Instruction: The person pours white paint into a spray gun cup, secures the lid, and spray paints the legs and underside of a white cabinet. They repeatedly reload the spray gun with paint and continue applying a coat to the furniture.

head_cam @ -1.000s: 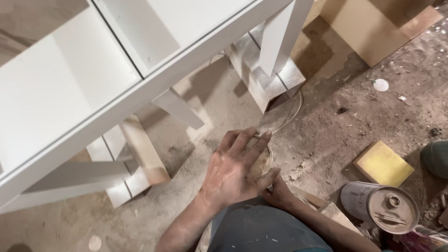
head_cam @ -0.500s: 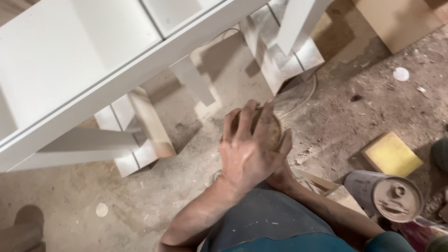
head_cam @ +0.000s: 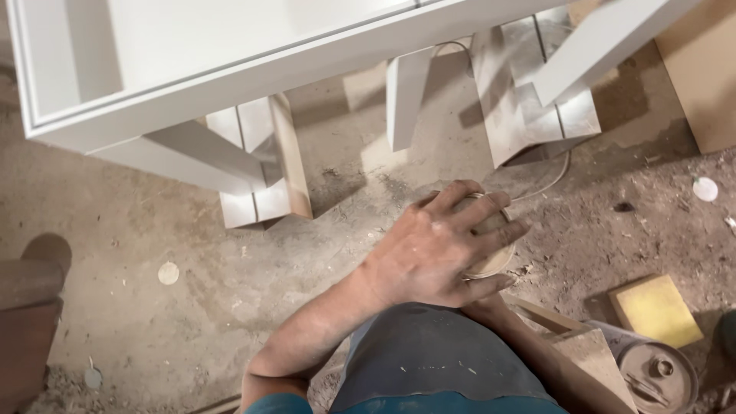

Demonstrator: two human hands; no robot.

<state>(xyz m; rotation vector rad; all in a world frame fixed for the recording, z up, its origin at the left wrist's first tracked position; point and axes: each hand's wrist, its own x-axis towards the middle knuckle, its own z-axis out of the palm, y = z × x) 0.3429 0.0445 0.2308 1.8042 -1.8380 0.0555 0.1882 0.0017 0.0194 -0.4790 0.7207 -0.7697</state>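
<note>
Spreading across a round tan disc [head_cam: 491, 264], the fingers [head_cam: 479, 211] of the left hand [head_cam: 433, 253] lie fanned and nearly flat, covering most of its top, so only the disc's pale rim shows at the lower right. The right hand [head_cam: 479, 307] is almost wholly hidden beneath the left; only a bit of wrist shows under the disc, and I cannot tell how its fingers stand. The disc sits just above the person's grey-clad knee [head_cam: 429, 353], over the dusty floor [head_cam: 192, 307]. A thin cord [head_cam: 548, 184] runs off from beside the fingertips toward the wooden blocks [head_cam: 537, 100] that prop a white frame [head_cam: 230, 69]. To the right, well apart, a yellow square sponge [head_cam: 655, 310] lies on the floor, and near it a round grey can [head_cam: 652, 372] with a dirty lid. A small white disc [head_cam: 704, 188] lies farther right, and another pale one [head_cam: 168, 273] to the left.
</note>
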